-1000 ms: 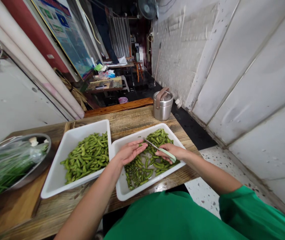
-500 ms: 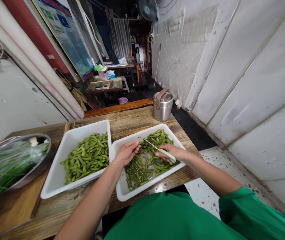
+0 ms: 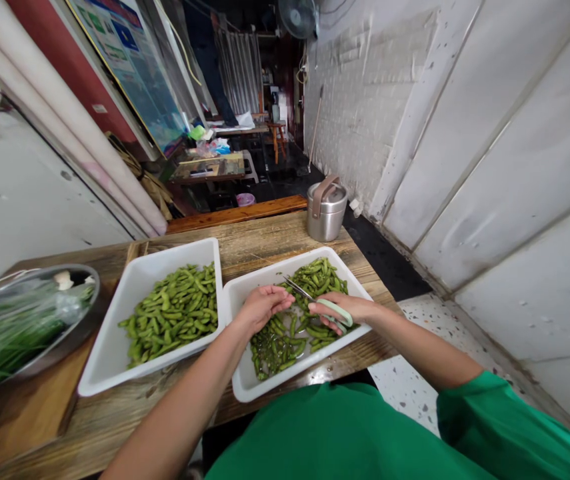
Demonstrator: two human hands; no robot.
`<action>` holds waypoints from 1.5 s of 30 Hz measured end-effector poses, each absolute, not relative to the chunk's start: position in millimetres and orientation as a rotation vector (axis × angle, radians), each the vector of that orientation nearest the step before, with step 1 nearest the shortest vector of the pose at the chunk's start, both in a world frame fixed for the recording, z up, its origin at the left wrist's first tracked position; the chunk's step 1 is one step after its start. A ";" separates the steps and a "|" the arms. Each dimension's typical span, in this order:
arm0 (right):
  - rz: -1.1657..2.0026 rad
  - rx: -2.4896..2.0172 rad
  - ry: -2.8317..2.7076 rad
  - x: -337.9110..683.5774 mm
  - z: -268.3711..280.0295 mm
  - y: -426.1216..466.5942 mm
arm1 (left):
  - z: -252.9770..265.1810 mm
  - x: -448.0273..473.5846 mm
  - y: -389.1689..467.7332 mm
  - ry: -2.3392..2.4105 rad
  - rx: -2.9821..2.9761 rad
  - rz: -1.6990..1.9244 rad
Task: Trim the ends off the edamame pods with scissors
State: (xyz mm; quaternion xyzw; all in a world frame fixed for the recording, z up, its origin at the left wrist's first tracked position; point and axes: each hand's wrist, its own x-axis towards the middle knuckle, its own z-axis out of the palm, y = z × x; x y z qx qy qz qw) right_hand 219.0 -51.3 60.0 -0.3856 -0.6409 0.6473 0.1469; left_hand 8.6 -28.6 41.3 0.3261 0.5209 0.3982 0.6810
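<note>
My right hand point(image 3: 337, 311) is closed round the pale green handles of a pair of scissors point(image 3: 342, 313). Their metal blades, slightly parted, point up and left over the right white tray point(image 3: 247, 395). Close to the blade tips is my left hand point(image 3: 266, 305), its fingers drawn together; whatever they pinch is too small or hidden to make out. Green edamame pods point(image 3: 322, 273) lie in this tray with some water and small trimmings. In the left white tray point(image 3: 109, 373) there is a heap of edamame pods point(image 3: 175, 313), apart from both hands.
A steel canister point(image 3: 325, 217) with a brown handle stands at the wooden table's point(image 3: 259, 240) back right corner. On the left, a metal bowl point(image 3: 92, 313) of bagged green stalks rests by a wooden board point(image 3: 39, 413). A wall and white panels run along the right.
The scissors' handles have spread and the blades have parted a little. My left hand has shifted slightly right, towards the blades.
</note>
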 end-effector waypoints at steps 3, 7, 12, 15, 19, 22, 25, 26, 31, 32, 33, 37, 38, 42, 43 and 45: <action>1.866 -1.125 -1.829 218.7 58.5 -50.5 | 41.7 12.3 -30.9 1.181 0.744 0.877; 1.856 -1.142 -1.832 218.2 58.8 -50.3 | 43.8 16.0 -33.0 1.195 0.758 0.899; 1.872 -1.142 -1.821 217.0 59.2 -50.2 | 46.4 18.9 -34.3 1.188 0.758 0.937; 1.885 -1.156 -1.813 216.5 58.8 -50.5 | 46.8 19.2 -34.8 1.165 0.764 0.937; 1.872 -1.151 -1.816 217.3 56.7 -51.4 | 45.3 17.9 -34.2 1.141 0.767 0.905; 1.879 -1.159 -1.807 217.9 51.0 -50.5 | 43.3 15.9 -33.0 1.146 0.741 0.866; 1.881 -1.195 -1.752 218.0 44.4 -47.7 | 41.0 13.3 -32.0 1.136 0.734 0.828; 1.874 -1.197 -1.732 218.0 43.0 -46.6 | 40.2 12.3 -31.6 1.123 0.739 0.821; 1.857 -1.158 -1.661 219.5 42.9 -43.6 | 39.1 7.5 -28.8 1.076 0.706 0.864; 1.870 -1.151 -1.656 219.9 43.3 -43.5 | 39.9 6.9 -28.1 1.067 0.676 0.874; 1.885 -1.146 -1.653 220.2 43.3 -43.4 | 41.1 6.4 -27.4 1.057 0.635 0.877; 1.916 -1.152 -1.636 220.7 39.6 -42.2 | 47.4 5.2 -26.1 1.055 0.490 0.837; 1.913 -1.158 -1.632 220.8 38.1 -41.6 | 48.4 4.7 -26.2 1.079 0.521 0.835; 1.892 -1.165 -1.621 221.9 34.6 -39.8 | 47.3 0.1 -27.0 1.294 1.110 0.758; 1.890 -1.164 -1.624 222.3 34.6 -39.6 | 45.8 -1.5 -26.8 1.359 1.302 0.700; 1.888 -1.161 -1.624 223.1 34.9 -39.7 | 42.1 -4.5 -26.1 1.470 1.598 0.603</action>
